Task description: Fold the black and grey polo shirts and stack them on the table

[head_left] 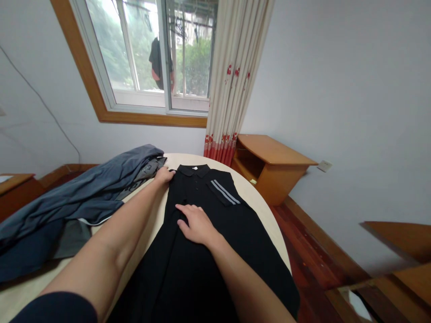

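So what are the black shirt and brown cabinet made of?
The black shirt looks like soft, matte fabric, perhaps cotton or a blend: it lies limp, without shine. The cabinet looks like varnished wood or veneer, judging by its smooth, brown top.

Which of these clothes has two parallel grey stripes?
The black collared shirt, spread out under the right hand; the clothes heaped at left show no such pair.
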Demonstrator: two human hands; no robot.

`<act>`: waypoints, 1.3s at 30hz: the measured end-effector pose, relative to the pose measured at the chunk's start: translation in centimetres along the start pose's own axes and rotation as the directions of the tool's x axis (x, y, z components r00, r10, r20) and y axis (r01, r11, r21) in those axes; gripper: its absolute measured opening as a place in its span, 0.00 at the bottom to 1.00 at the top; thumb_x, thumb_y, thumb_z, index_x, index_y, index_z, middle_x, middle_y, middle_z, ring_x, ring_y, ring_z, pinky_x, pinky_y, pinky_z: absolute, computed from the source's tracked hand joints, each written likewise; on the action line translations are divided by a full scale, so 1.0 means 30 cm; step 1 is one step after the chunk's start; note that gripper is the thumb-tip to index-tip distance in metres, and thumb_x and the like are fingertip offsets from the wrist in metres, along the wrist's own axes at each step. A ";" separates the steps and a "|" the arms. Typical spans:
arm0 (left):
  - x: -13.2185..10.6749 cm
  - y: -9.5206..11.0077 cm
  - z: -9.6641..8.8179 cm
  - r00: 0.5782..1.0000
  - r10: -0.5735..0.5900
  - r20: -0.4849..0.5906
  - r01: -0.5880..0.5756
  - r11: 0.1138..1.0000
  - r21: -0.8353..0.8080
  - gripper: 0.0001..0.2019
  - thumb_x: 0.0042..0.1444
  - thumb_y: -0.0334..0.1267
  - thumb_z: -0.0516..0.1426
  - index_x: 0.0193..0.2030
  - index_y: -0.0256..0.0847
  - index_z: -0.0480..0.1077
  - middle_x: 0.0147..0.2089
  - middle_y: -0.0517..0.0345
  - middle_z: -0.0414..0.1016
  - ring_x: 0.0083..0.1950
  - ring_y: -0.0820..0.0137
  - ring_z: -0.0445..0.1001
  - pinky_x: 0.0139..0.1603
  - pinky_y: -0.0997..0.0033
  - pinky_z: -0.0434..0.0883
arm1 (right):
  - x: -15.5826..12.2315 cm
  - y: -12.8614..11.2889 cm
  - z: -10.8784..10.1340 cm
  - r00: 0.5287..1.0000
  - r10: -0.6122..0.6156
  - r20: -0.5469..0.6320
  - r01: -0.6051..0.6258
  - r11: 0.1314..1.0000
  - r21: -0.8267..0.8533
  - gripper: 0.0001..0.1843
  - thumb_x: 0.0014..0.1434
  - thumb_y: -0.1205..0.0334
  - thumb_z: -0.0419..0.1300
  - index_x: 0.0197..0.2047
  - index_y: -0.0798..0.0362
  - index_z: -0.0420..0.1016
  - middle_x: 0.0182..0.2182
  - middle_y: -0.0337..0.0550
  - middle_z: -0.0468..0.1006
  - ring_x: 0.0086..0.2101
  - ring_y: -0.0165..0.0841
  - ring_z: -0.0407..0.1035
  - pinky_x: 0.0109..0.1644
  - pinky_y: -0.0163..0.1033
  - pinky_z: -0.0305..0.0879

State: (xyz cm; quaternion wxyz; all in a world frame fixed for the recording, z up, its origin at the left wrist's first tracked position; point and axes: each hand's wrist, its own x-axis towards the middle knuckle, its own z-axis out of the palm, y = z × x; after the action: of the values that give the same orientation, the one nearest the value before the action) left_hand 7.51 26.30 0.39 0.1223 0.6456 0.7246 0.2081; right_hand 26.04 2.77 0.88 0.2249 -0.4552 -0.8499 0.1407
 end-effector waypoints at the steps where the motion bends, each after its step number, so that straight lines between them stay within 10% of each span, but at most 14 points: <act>1: 0.010 0.002 0.003 1.000 0.001 0.008 -0.001 1.000 -0.003 0.22 0.59 0.44 0.60 0.57 0.35 0.74 0.57 0.41 0.77 0.58 0.57 0.75 0.56 0.69 0.70 | 0.001 -0.002 0.000 1.000 0.001 0.006 -0.001 1.000 -0.001 0.27 0.64 0.60 0.56 0.65 0.52 0.65 0.56 0.48 0.75 0.51 0.41 0.68 0.55 0.46 0.62; 12: 0.060 0.003 -0.029 0.987 0.159 -0.037 -0.155 0.984 0.082 0.18 0.62 0.42 0.55 0.57 0.42 0.73 0.55 0.49 0.78 0.55 0.61 0.76 0.54 0.69 0.71 | -0.001 -0.020 -0.005 0.999 -0.013 0.034 0.012 1.000 0.022 0.30 0.65 0.57 0.56 0.68 0.50 0.61 0.61 0.47 0.71 0.53 0.41 0.66 0.57 0.48 0.60; 22: 0.041 0.040 -0.051 0.879 0.429 0.210 -0.475 0.832 0.288 0.25 0.50 0.30 0.59 0.54 0.56 0.76 0.58 0.56 0.77 0.63 0.55 0.67 0.67 0.51 0.53 | 0.000 -0.038 -0.005 0.998 -0.018 0.065 0.019 1.000 -0.008 0.28 0.66 0.54 0.56 0.67 0.53 0.63 0.59 0.48 0.73 0.52 0.43 0.66 0.55 0.49 0.61; 32: 0.077 0.116 -0.139 0.841 0.503 0.198 -0.539 0.754 0.376 0.13 0.58 0.38 0.56 0.45 0.50 0.80 0.54 0.52 0.78 0.59 0.54 0.67 0.63 0.52 0.53 | -0.004 -0.028 -0.008 1.000 -0.009 -0.004 0.009 1.000 0.028 0.21 0.66 0.58 0.56 0.60 0.52 0.72 0.54 0.43 0.78 0.49 0.39 0.71 0.54 0.45 0.62; 39: 0.019 0.178 -0.071 0.815 0.547 0.192 -0.578 0.738 0.348 0.12 0.57 0.38 0.57 0.45 0.49 0.80 0.55 0.53 0.76 0.61 0.56 0.65 0.64 0.56 0.54 | -0.006 -0.013 -0.017 0.999 0.037 -0.026 -0.037 0.999 0.003 0.17 0.66 0.58 0.55 0.55 0.50 0.78 0.49 0.43 0.82 0.48 0.39 0.73 0.53 0.44 0.64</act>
State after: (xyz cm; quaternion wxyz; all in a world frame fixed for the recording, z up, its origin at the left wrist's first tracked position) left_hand 11.21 26.99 4.79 -0.0497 0.8525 0.5167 0.0612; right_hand 26.10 2.42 1.46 0.2340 -0.4724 -0.8382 0.1399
